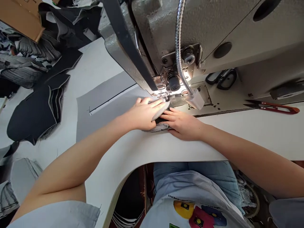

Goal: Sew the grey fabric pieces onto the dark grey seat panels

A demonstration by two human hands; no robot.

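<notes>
A grey fabric piece (159,111) with a dark inner side lies folded under the needle area of a sewing machine (220,28). My left hand (143,115) is closed on its left part, fingers over the top and thumb at the fold. My right hand (184,124) rests at its right edge, fingers stretched out and apart, touching the dark inside and the lower edge. The machine's lamp lights the presser foot (163,95) just beyond my fingertips. The needle tip is too small to make out.
A grey sheet with a slot (87,98) lies on the white table (114,148) at left. Dark fabric pieces (33,110) are stacked farther left, below a cardboard box (21,17). Black-handled scissors (223,78) and orange-handled thread snips (273,106) lie at right.
</notes>
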